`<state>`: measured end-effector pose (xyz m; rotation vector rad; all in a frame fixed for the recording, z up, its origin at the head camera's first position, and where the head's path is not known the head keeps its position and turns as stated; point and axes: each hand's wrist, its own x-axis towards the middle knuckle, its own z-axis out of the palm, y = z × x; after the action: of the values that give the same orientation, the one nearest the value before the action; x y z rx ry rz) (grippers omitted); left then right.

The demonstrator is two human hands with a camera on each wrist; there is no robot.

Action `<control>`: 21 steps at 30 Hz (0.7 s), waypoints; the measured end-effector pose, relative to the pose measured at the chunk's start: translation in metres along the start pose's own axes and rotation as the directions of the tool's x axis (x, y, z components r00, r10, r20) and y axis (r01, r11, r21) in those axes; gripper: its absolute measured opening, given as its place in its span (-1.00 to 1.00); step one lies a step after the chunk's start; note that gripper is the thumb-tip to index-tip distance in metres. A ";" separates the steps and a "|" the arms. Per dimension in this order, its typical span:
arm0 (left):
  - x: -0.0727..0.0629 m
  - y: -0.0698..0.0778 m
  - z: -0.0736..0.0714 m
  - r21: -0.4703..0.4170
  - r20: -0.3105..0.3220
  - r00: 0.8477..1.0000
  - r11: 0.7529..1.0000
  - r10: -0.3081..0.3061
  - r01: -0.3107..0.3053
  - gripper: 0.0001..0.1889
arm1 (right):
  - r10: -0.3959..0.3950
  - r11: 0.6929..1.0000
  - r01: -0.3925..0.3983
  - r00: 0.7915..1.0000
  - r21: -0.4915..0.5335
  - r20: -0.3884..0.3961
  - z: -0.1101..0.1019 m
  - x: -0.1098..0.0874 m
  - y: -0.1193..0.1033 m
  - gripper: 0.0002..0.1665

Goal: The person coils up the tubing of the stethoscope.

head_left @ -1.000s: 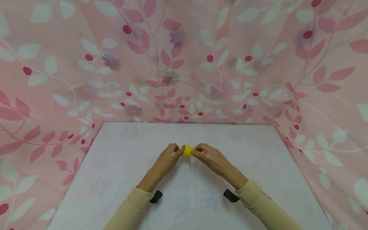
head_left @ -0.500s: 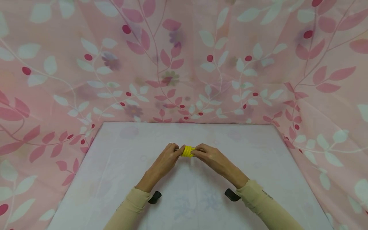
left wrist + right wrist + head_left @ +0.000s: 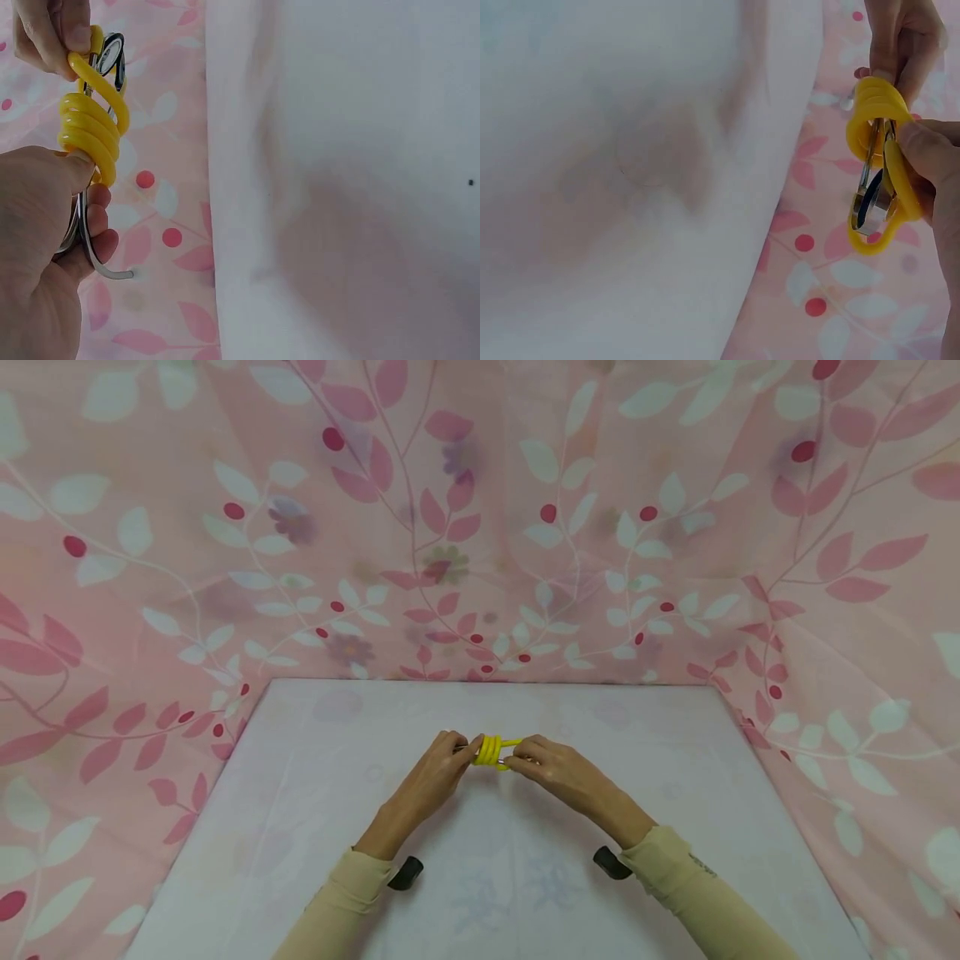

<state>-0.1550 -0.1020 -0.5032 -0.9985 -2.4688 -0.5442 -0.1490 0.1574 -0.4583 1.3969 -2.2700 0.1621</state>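
Note:
Between my hands is a stethoscope, its yellow tubing (image 3: 490,750) wound in several turns round the metal ear tubes. My left hand (image 3: 441,770) grips the metal at the left of the coil, with the thumb against the turns. A bent ear tube (image 3: 96,259) sticks out below those fingers in the left wrist view. On the other side, my right hand (image 3: 555,768) pinches a loop of tubing that runs out of the coil. The round chest piece (image 3: 871,202) lies inside this loop in the right wrist view. The stethoscope is held up over the table.
A white-covered table (image 3: 510,827) lies under both arms. Pink leaf-patterned cloth (image 3: 487,527) hangs behind it and at both sides. Dark wrist devices (image 3: 406,873) show below the forearms.
My right hand has moved slightly right, away from the coil, and more of the yellow loop shows between the hands. My left hand has stayed nearly in place.

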 end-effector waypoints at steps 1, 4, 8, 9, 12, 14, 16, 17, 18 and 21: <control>0.001 0.000 0.000 0.003 -0.007 1.000 1.000 0.000 0.000 -0.45 | -0.005 1.000 0.005 1.000 -0.018 -0.007 0.000 0.000 0.001 -0.55; 0.003 0.001 -0.002 0.001 -0.012 1.000 1.000 0.002 -0.002 -0.46 | -0.005 0.999 0.003 0.999 -0.041 -0.053 0.002 -0.001 0.003 -0.56; 0.004 0.002 -0.003 -0.003 0.003 1.000 1.000 -0.007 0.007 -0.46 | 0.013 1.000 -0.014 0.996 -0.016 -0.087 0.003 -0.004 0.005 -0.55; 0.003 0.002 -0.003 -0.003 0.007 1.000 1.000 -0.009 0.009 -0.45 | 0.021 1.000 -0.021 0.996 -0.009 -0.085 0.003 -0.005 0.006 -0.56; 0.002 0.002 -0.002 0.003 0.008 1.000 1.000 -0.011 0.011 -0.45 | 0.046 0.999 -0.045 0.995 0.018 -0.086 0.003 -0.006 0.006 -0.56; 0.002 0.001 -0.001 0.009 0.009 1.000 1.000 -0.009 0.009 -0.44 | 0.066 0.997 -0.062 0.993 0.037 -0.096 0.004 -0.008 0.007 -0.57; 0.001 0.001 -0.001 0.015 0.013 1.000 1.000 -0.011 0.011 -0.44 | 0.083 0.996 -0.078 0.991 0.051 -0.106 0.004 -0.009 0.007 -0.56; 0.000 0.000 -0.001 0.016 0.016 1.000 1.000 -0.013 0.013 -0.43 | 0.091 0.995 -0.084 0.990 0.058 -0.111 0.004 -0.010 0.007 -0.55; 0.000 0.000 -0.001 0.017 0.020 1.000 1.000 -0.015 0.015 -0.43 | 0.095 0.994 -0.089 0.989 0.061 -0.114 0.004 -0.010 0.007 -0.54; -0.001 -0.001 -0.001 0.015 0.033 0.999 1.000 -0.021 0.020 -0.43 | 0.111 0.992 -0.105 0.989 0.065 -0.093 0.002 -0.012 0.006 -0.51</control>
<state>-0.1546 -0.1040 -0.5031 -0.9846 -2.5109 -0.5193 -0.1504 0.1700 -0.4643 1.2678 -2.2779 0.3286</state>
